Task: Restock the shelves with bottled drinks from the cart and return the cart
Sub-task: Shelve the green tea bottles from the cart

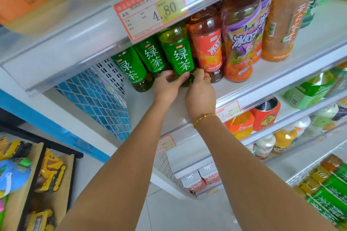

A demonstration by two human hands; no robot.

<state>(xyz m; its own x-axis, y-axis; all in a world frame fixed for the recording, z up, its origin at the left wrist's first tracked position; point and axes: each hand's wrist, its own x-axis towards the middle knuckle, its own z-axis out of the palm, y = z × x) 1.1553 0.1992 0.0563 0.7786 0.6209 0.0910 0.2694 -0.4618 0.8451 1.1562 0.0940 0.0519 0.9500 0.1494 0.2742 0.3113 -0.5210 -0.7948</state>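
A green tea bottle [179, 52] with a green label stands at the front of the white shelf [262, 78]. My left hand [167, 86] and my right hand [200, 92] both grip its base from below. Two more green tea bottles [131, 69] lean to its left. To its right stand a red-labelled iced tea bottle [208, 47], a purple-labelled bottle [242, 39] and an orange-labelled bottle [289, 15]. The cart is out of view.
A price tag [150, 7] hangs on the shelf edge above. A perforated side panel [110, 75] closes the shelf's left end. Lower shelves at right hold cans, juice and green bottles [266, 116]. Toy trucks [50, 172] sit on a rack at lower left.
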